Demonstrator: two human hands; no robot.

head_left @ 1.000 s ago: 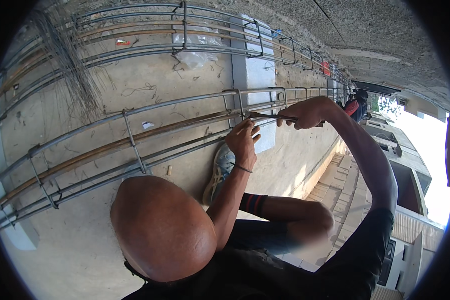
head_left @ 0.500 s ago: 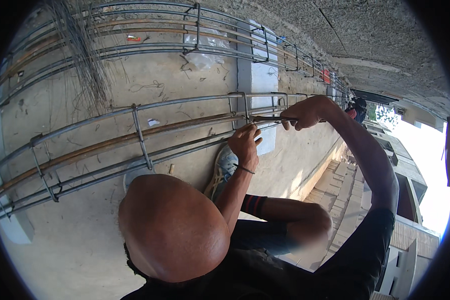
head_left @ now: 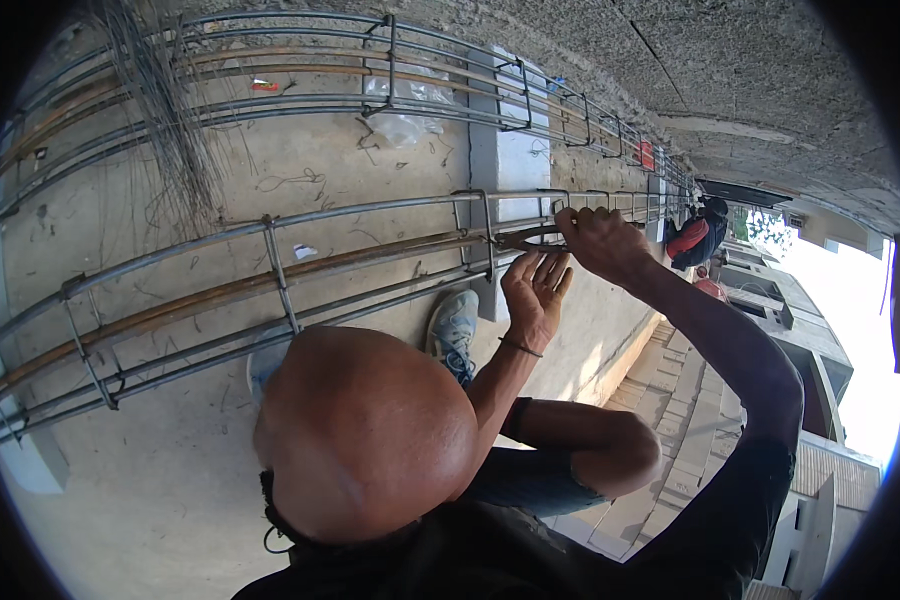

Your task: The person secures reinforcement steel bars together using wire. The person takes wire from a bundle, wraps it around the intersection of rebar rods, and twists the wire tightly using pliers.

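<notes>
My right hand (head_left: 606, 244) is wrapped round the handles of pincers (head_left: 523, 238). Their jaws reach a stirrup (head_left: 490, 236) where it meets the rusty inner bars of the nearer rebar cage (head_left: 370, 252). Whether the jaws bite on tie wire is too small to tell. Just below the pincers, my left hand (head_left: 536, 298) is open, with its fingers extended and nothing visible in it. Its fingertips lie close to the pincers' handles and the cage's lower bars.
A second rebar cage (head_left: 300, 105) runs alongside, with a bundle of thin wires (head_left: 165, 120) across it. Clear plastic (head_left: 405, 125) and wire scraps litter the concrete floor. A pale block (head_left: 523, 150) stands beneath the cages. Another person (head_left: 705, 238) is farther along.
My left hand has left the stirrup joint, shifted right and opened its fingers. My right hand has turned, and the pincers' handles now show spread apart. The other person shows more fully.
</notes>
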